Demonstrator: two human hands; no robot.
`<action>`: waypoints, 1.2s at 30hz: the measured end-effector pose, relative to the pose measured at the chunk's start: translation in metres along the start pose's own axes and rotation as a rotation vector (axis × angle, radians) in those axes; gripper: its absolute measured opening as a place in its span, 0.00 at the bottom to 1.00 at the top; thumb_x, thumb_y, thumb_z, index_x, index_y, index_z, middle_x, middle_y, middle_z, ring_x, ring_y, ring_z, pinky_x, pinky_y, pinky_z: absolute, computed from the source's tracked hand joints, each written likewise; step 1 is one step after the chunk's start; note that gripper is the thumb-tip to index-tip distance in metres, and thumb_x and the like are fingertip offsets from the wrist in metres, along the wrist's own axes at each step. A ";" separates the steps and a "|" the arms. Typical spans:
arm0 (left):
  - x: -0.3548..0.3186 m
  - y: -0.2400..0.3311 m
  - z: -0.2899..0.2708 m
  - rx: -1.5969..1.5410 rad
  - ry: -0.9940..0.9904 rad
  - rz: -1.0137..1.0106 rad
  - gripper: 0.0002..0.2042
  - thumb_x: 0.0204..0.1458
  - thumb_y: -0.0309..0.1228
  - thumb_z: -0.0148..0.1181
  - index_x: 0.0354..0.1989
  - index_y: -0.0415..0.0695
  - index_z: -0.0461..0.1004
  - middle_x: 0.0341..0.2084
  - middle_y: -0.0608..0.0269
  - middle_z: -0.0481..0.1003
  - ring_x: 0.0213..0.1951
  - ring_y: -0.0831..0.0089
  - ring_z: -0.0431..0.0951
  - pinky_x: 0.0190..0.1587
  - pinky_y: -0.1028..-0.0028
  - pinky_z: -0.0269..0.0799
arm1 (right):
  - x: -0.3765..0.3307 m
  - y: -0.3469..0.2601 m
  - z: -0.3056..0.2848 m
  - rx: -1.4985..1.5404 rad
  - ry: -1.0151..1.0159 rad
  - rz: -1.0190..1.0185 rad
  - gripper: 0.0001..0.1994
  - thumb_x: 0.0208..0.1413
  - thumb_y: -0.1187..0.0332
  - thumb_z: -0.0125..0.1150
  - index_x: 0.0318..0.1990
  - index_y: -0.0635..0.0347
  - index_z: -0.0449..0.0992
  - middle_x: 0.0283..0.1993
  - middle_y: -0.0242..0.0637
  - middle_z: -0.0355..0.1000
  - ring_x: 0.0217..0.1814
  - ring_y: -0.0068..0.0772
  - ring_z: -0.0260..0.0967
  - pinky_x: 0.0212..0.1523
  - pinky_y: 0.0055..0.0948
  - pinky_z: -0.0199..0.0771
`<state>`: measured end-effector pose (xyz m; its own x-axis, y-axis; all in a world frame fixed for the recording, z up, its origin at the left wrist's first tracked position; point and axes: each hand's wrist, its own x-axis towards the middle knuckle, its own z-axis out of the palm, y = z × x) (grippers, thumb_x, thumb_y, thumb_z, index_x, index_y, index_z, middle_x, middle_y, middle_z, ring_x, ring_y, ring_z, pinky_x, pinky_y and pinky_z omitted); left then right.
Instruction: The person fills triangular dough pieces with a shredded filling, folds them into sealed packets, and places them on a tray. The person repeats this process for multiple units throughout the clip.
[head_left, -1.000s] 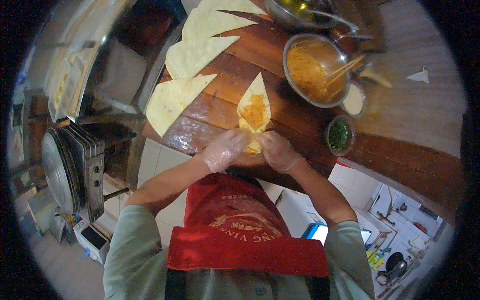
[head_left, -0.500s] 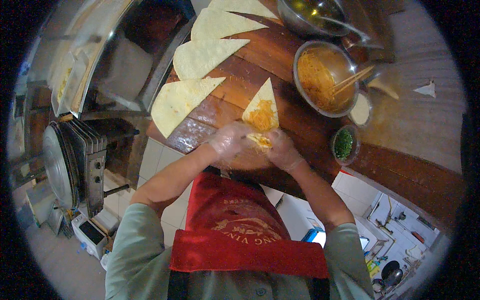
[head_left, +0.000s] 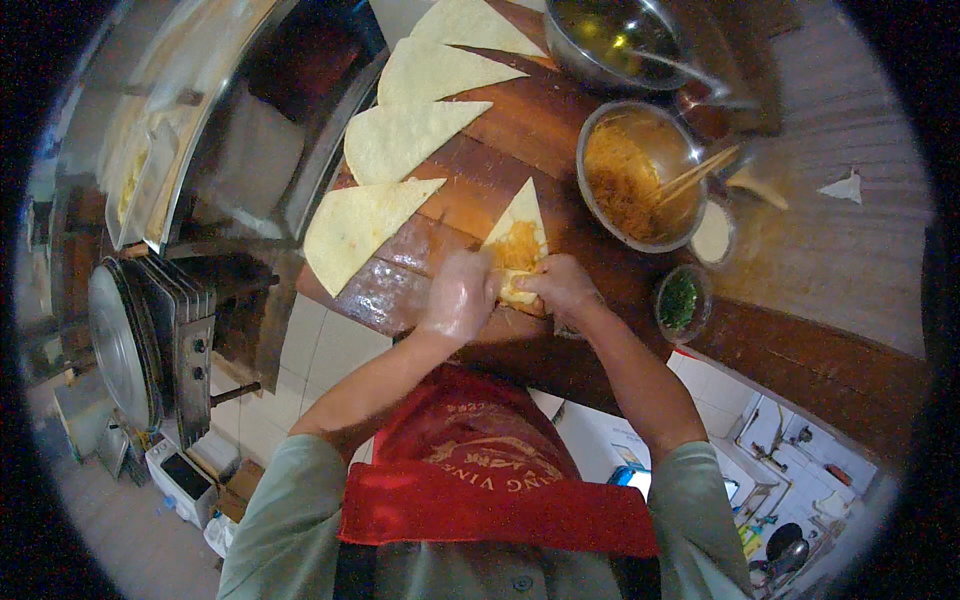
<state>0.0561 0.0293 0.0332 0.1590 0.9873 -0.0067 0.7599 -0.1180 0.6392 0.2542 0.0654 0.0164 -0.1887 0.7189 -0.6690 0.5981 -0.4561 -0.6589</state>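
Centrally, near the front edge of the table, the right hand pinches the folded near end of a dough wedge; the left hand, blurred, lies close at its left, its grip unclear. Uneven pressure could tear the dough wedge or squeeze orange shreds out sideways. It appears pale, bunched nearest the hands, tapering to a bare far tip. Beyond, plain wedges line the left edge.

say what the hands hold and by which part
Partly rolled flatbread wedge, by its rolled near end: right hand pinches its right side; left hand is too blurred to tell.
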 end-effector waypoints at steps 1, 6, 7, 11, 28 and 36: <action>-0.004 0.007 -0.004 0.024 -0.012 0.118 0.13 0.48 0.26 0.58 0.42 0.39 0.74 0.33 0.46 0.73 0.40 0.48 0.73 0.44 0.57 0.71 | 0.005 0.008 0.000 0.026 0.007 -0.001 0.13 0.46 0.63 0.71 0.27 0.65 0.79 0.19 0.34 0.72 0.19 0.25 0.68 0.21 0.29 0.67; -0.016 -0.002 0.010 0.169 -0.186 0.358 0.19 0.47 0.26 0.54 0.49 0.36 0.71 0.45 0.47 0.71 0.48 0.51 0.70 0.52 0.58 0.69 | 0.002 -0.001 -0.003 0.119 0.001 0.131 0.18 0.40 0.53 0.71 0.22 0.61 0.79 0.22 0.38 0.75 0.20 0.32 0.70 0.24 0.36 0.70; -0.013 -0.004 0.012 0.192 -0.256 0.343 0.19 0.47 0.27 0.53 0.50 0.36 0.70 0.47 0.47 0.71 0.51 0.51 0.70 0.55 0.57 0.68 | 0.004 0.003 -0.004 0.072 0.017 0.134 0.17 0.41 0.54 0.71 0.24 0.61 0.78 0.23 0.39 0.75 0.22 0.33 0.70 0.25 0.36 0.71; -0.003 -0.013 0.013 0.275 -0.188 0.520 0.19 0.48 0.28 0.53 0.48 0.34 0.71 0.46 0.47 0.72 0.51 0.52 0.70 0.55 0.60 0.69 | -0.014 -0.007 -0.002 -0.047 0.264 -0.029 0.17 0.44 0.59 0.71 0.33 0.64 0.76 0.31 0.44 0.75 0.32 0.39 0.72 0.34 0.37 0.73; -0.009 -0.012 -0.012 -0.102 -0.306 0.382 0.15 0.46 0.25 0.60 0.44 0.37 0.72 0.42 0.44 0.75 0.48 0.46 0.73 0.47 0.55 0.72 | -0.044 0.020 0.025 -0.561 0.276 -0.795 0.17 0.43 0.69 0.63 0.44 0.63 0.75 0.41 0.50 0.72 0.45 0.56 0.70 0.46 0.48 0.72; -0.005 -0.014 -0.015 0.023 -0.314 0.458 0.21 0.46 0.27 0.62 0.51 0.38 0.71 0.45 0.44 0.73 0.48 0.45 0.73 0.50 0.55 0.71 | -0.036 -0.026 -0.009 -0.524 -0.122 -0.412 0.16 0.43 0.68 0.65 0.41 0.63 0.76 0.40 0.52 0.73 0.45 0.58 0.70 0.46 0.47 0.70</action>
<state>0.0351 0.0278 0.0362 0.6539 0.7557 0.0368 0.5818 -0.5334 0.6139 0.2520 0.0558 0.0609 -0.5501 0.7014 -0.4532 0.7513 0.1786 -0.6354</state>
